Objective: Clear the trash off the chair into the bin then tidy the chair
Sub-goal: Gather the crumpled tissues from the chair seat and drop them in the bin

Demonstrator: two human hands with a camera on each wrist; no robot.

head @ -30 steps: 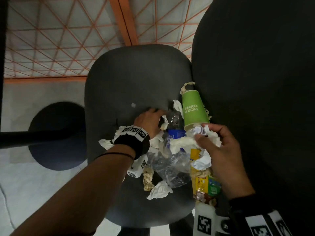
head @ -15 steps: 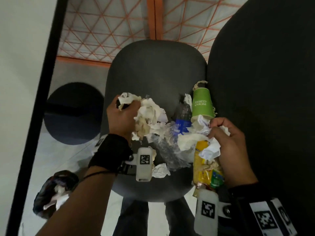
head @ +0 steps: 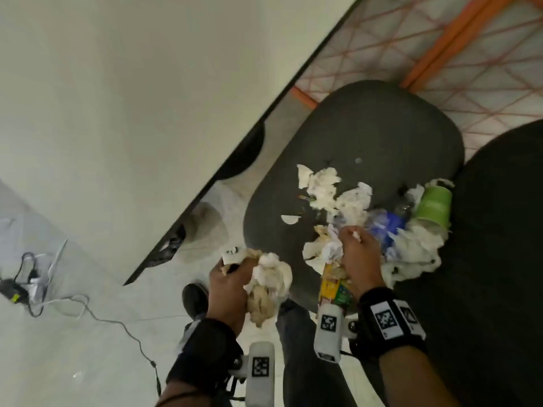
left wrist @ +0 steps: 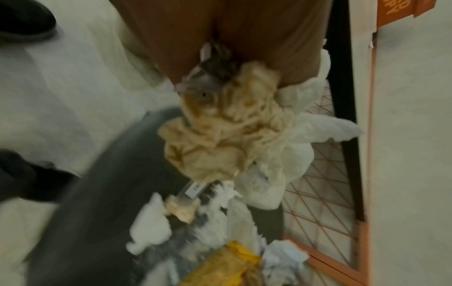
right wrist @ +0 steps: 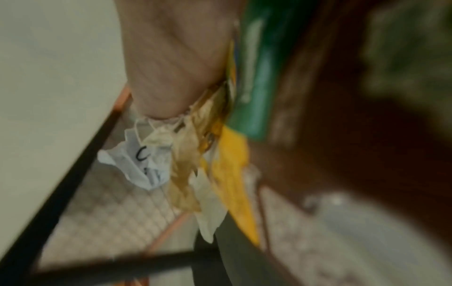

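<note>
— What is held by the left hand (head: 227, 284)?
— A wad of crumpled white and tan tissues (head: 269, 284) is gripped tight, just off the front edge of the dark grey round chair seat (head: 367, 136).
— And by the right hand (head: 363, 259)?
— A yellow and green snack wrapper (head: 335, 287) and crumpled white paper (head: 332, 251) are clutched. A green paper cup (head: 433, 205) and a squashed clear plastic bottle (head: 389, 223) are seen lying on the seat.
</note>
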